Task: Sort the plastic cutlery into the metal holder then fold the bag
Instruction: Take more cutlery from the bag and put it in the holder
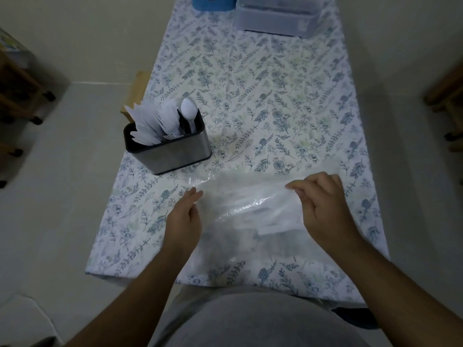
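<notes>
Head view shows one metal holder (167, 146), one clear plastic bag (248, 216) and two bare hands over a long bench (275, 96). One white spoon (188, 109) stands bowl-up in the holder's right compartment; the wrapped white cutlery (152, 121) packed into its other compartments is too bunched to count. At the bench's far edge sit one blue container (213, 2) and one clear plastic box (280, 18), side by side and well apart from the holder.

A white cloth printed with blue-grey leaves and flowers covers the bench. Pale floor lies on both sides, plain pale walls rise behind, and dark wooden furniture (20, 91) on wheels stands off the left side, with more wood off the right side.

The holder stands near the left edge, about midway along it. The bag lies flat near the near edge, just in front of the holder, crinkled and glossy, with pale shapes inside it too blurred to name.

Left hand (184, 219) rests at the bag's left side, fingers straight and together, touching the plastic. Right hand (323, 206) is curled, its fingertips (292, 187) pinching the bag's far right edge and lifting it slightly off the cloth.
</notes>
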